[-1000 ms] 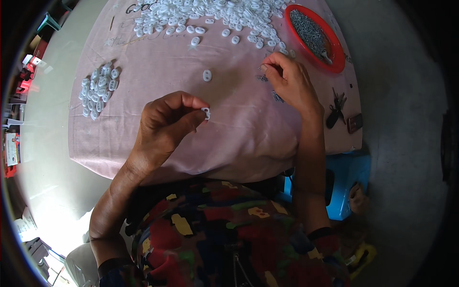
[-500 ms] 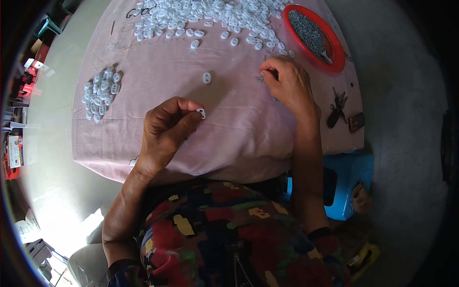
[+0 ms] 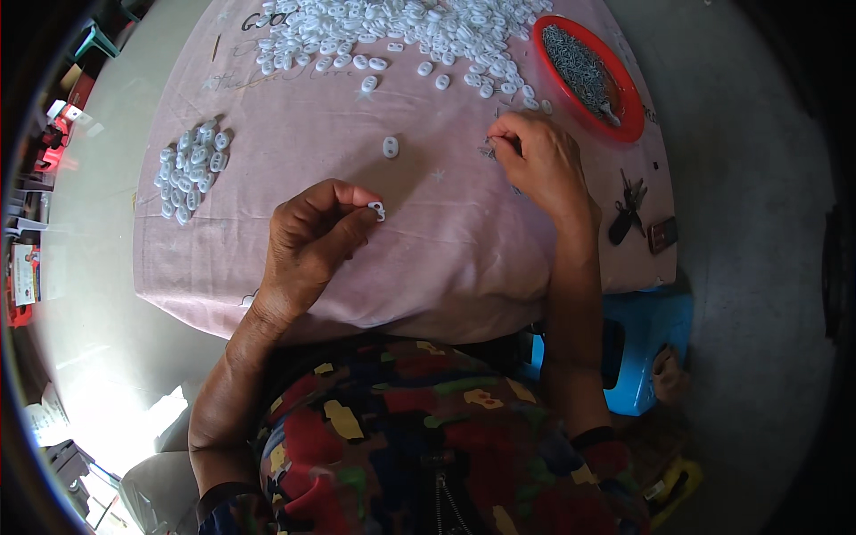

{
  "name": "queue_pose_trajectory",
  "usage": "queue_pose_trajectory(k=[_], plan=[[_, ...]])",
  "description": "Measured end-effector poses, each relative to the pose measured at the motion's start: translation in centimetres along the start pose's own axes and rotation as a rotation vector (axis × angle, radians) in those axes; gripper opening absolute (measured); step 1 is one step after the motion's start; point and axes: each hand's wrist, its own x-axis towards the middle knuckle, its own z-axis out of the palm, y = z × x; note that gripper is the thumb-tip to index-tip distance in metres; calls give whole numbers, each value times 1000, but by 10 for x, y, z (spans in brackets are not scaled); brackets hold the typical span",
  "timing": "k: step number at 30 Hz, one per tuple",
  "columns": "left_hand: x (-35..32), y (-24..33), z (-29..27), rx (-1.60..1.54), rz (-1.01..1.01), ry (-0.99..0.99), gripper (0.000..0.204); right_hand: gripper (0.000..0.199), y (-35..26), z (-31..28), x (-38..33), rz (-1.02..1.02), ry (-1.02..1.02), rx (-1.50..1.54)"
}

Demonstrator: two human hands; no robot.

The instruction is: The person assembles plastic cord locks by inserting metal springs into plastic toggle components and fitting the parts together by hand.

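Between the thumb and forefinger of my left hand is a small white plastic piece, its holed end sticking out past the fingertips. My right hand is pinched low over the cloth, beside a few loose metal screws. Whatever its fingertips grip is too small to make out. A single white oval piece with two holes lies on the cloth between and beyond my hands. To the left sits a small heap of similar white pieces.
A large spread of white pieces covers the table's far side. At the far right stands a red plate full of small screws. Keys and a small dark brown object lie near the right edge. A blue stool stands below.
My hands keep nearly the same places and grips. The view has shifted slightly, so the things on the table appear a little lower.
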Motion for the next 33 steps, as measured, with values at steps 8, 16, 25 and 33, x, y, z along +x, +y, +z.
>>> queue_pose_trajectory(k=[8, 16, 25, 33], plan=[[0, -1, -1, -25, 4, 2, 8, 15, 15, -4, 4, 37, 107, -33], [0, 2, 1, 11, 18, -4, 8, 12, 17, 3, 15, -3, 34, -122], [1, -2, -2, -20, 9, -11, 9, 14, 12, -3, 12, 102, 14, 68], [1, 0, 0, -18, 15, -11, 8, 16, 12, 11, 22, -11, 53, -64]])
